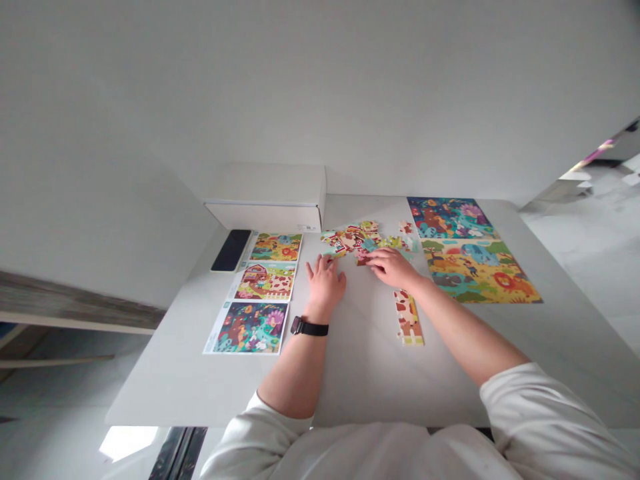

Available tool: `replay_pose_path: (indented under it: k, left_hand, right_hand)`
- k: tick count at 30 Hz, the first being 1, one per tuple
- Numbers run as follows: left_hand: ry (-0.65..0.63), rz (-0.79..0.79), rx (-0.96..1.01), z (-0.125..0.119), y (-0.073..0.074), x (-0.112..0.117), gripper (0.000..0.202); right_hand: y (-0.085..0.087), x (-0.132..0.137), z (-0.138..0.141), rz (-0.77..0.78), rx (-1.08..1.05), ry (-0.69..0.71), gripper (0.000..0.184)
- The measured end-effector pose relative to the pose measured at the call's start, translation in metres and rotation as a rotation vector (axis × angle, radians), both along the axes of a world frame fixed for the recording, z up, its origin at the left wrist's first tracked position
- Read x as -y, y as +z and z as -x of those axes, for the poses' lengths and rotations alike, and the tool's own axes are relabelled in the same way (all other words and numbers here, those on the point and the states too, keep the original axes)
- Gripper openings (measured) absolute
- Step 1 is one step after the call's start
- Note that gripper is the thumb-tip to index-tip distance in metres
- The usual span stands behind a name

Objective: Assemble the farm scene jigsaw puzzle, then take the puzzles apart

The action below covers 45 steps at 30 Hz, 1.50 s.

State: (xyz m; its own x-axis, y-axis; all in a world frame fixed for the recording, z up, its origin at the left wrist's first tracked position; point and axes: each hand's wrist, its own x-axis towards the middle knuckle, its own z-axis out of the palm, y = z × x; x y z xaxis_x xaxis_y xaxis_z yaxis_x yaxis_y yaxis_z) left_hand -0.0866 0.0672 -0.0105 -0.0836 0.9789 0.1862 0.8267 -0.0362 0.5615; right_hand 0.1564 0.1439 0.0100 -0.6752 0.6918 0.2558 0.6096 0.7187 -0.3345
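A heap of loose puzzle pieces (357, 239) lies on the white table (360, 373) in front of me. My left hand (325, 283) rests flat on the table just below the heap's left edge, fingers stretched out, a black watch on its wrist. My right hand (393, 267) reaches into the heap's lower right side, fingers curled over pieces; I cannot make out which piece it grips. A joined strip of brown and white pieces (409, 319) lies under my right forearm.
Two finished puzzles (470, 250) lie at the right. Three picture cards (260, 293) sit in a column at the left, a black phone (231, 250) beside them. A white box (270, 197) stands at the back left against the wall.
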Motion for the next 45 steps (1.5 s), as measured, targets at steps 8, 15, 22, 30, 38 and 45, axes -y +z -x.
replay_pose_path:
  k: [8, 15, 22, 30, 38, 45]
  left_hand:
    - [-0.075, 0.051, -0.129, -0.009, 0.012, 0.006, 0.062]
    - [-0.175, 0.107, -0.194, -0.015, 0.022, 0.011, 0.045]
    - [-0.089, 0.1, -0.15, -0.014, 0.02, 0.01, 0.047]
    - [-0.004, 0.077, -0.116, -0.013, 0.02, 0.01, 0.044]
    - [0.046, 0.071, -0.088, -0.013, 0.02, 0.007, 0.038]
    - [0.095, 0.0, -0.109, -0.005, 0.015, 0.004, 0.037]
  right_hand:
    - [0.0, 0.002, 0.002, -0.029, 0.029, 0.029, 0.033]
    - [-0.004, -0.011, -0.01, -0.084, 0.114, -0.262, 0.035]
    - [0.001, -0.016, -0.011, -0.098, 0.134, -0.415, 0.035]
    - [0.003, -0.018, 0.032, -0.052, 0.114, -0.166, 0.039]
    - [-0.011, -0.003, 0.012, -0.047, 0.053, -0.139, 0.031]
    - [-0.011, 0.005, -0.005, -0.078, 0.001, -0.116, 0.031]
